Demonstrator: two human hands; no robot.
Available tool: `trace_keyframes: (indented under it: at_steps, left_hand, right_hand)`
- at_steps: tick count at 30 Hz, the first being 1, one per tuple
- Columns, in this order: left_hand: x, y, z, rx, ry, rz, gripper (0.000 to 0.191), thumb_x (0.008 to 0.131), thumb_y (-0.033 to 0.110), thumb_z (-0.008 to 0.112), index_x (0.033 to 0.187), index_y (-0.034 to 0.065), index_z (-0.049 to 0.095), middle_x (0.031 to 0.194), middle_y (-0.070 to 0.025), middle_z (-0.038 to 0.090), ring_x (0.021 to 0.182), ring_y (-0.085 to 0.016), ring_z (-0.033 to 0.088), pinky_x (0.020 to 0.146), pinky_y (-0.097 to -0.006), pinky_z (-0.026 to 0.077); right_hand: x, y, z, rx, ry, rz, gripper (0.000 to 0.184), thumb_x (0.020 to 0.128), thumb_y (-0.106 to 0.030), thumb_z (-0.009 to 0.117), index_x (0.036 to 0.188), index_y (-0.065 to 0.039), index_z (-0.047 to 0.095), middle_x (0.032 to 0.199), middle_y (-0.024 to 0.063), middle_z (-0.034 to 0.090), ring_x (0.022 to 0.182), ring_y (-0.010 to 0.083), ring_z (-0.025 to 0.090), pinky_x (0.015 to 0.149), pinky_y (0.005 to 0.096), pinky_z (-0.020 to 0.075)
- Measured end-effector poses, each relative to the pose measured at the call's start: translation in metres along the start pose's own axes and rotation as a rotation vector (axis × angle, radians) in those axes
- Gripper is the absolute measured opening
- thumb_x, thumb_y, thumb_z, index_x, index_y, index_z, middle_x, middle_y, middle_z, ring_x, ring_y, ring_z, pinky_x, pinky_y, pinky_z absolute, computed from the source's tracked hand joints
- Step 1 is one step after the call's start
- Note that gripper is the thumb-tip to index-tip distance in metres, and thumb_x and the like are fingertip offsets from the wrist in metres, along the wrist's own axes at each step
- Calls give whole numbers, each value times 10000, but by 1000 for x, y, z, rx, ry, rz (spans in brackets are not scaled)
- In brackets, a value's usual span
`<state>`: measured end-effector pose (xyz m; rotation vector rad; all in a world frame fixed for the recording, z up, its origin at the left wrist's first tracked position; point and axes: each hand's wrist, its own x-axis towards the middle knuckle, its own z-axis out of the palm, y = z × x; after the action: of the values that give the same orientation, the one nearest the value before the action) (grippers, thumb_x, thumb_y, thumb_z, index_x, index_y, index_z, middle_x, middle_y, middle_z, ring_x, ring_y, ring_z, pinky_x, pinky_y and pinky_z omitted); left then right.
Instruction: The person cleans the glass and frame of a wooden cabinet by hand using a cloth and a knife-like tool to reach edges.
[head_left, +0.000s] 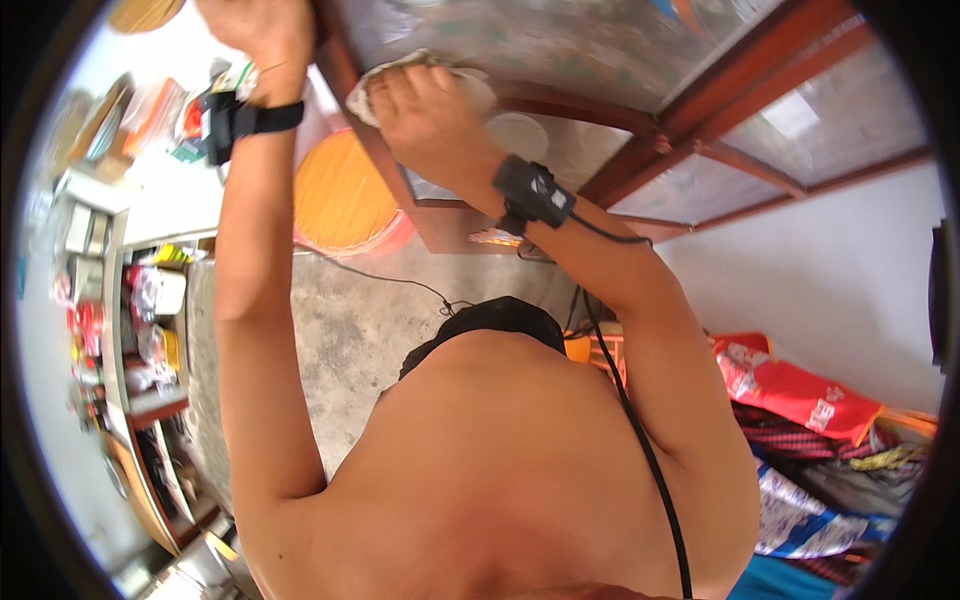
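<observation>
With its palm down, my right hand (427, 112) presses a pale cloth (364, 101) against a glass pane of a reddish-brown wooden-framed door or cabinet (619, 116). My left hand (259, 34) is raised at the top edge of the picture, beside the wooden frame; its fingers are partly cut off, and whether it touches the frame cannot be told. Both wrists wear black straps with small devices. A cable runs from the right wrist device (534, 191).
A round woven lid (345, 191) lies on a pink tub below the frame. Shelves with packages (154, 405) stand at left. Thin cables (375, 277) cross the concrete floor (337, 352). Red bags (802, 390) and folded fabrics (802, 510) are piled at right by a white wall.
</observation>
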<state>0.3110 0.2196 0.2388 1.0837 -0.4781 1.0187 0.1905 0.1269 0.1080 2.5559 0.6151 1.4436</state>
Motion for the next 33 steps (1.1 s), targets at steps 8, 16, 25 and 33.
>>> trace_keyframes:
  at_steps: [8, 16, 25, 33]
  left_hand:
    - [8, -23, -15, 448, 89, 414, 527, 774, 479, 864, 876, -23, 737, 831, -119, 554, 768, -258, 600, 700, -379, 453]
    - [20, -38, -32, 458, 99, 485, 466, 788, 419, 868, 859, -26, 751, 820, -119, 585, 745, -228, 598, 681, -360, 456]
    - [7, 6, -25, 495, -12, 285, 378, 930, 320, 753, 954, -38, 635, 825, -96, 556, 772, -197, 492, 707, -349, 424]
    - [-2, 6, -16, 472, 22, 341, 486, 905, 364, 770, 1142, -45, 655, 1034, -181, 630, 953, -297, 595, 861, -373, 468]
  right_hand:
    - [-38, 47, -26, -25, 47, -13, 209, 798, -168, 603, 938, -28, 670, 907, 78, 655, 865, 226, 585, 799, 362, 450]
    - [-112, 109, -90, -246, -318, 201, 369, 795, -143, 605, 1149, -41, 628, 1069, 73, 632, 966, 235, 583, 815, 387, 453]
    - [-123, 107, -120, -274, -209, 372, 436, 791, -114, 697, 1214, -57, 611, 1218, 86, 632, 1133, 278, 578, 935, 429, 436]
    - [-104, 87, -72, 1, -98, 336, 440, 799, -121, 644, 1237, -79, 625, 1224, 90, 628, 1157, 305, 563, 982, 465, 397]
